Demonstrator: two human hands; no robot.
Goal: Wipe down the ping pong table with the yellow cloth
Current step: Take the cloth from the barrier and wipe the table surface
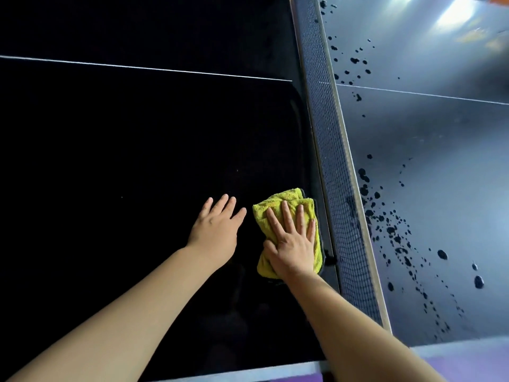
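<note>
Two hands: right hand [293,245] flat, fingers spread, pressing soft folded yellow terry cloth [286,205] beside mesh net [327,150]; left hand [216,226] open, empty, on dark glossy counter [124,150]. Cloth's light, limp — palm it flat.

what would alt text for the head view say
A right hand presses a folded yellow cloth flat on a dark ping pong table beside the net, while the left hand rests open on the surface next to it. Beyond the net, the other half is spattered with dark droplets.
</note>
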